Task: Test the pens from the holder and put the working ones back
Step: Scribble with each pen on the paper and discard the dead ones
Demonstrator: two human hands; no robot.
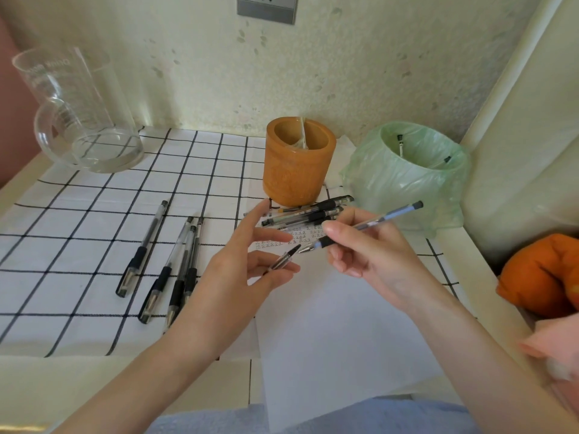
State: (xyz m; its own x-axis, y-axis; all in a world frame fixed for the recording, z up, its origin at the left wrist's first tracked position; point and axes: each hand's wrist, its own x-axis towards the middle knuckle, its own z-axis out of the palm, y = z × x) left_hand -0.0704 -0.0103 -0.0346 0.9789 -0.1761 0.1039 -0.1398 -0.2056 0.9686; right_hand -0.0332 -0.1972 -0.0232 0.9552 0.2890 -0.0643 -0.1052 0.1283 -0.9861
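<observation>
My right hand (360, 245) grips a blue-barrelled pen (385, 218), uncapped, its tip pointing left and down over the white paper (338, 324). My left hand (250, 264) pinches that pen's clear cap (282, 261) between thumb and fingers, just left of the tip. The orange wooden holder (297, 161) stands behind, holding one pale item. Several capped black pens (175, 264) lie in a row on the checked cloth at the left. Another pile of pens (310, 211) lies in front of the holder. Small written marks show on the paper's far edge (300, 236).
A small bin lined with a green bag (404, 173) stands right of the holder with two pens inside. A glass jug (78, 111) sits at the back left. An orange cloth item (542, 277) lies at the right edge. The wall runs close behind.
</observation>
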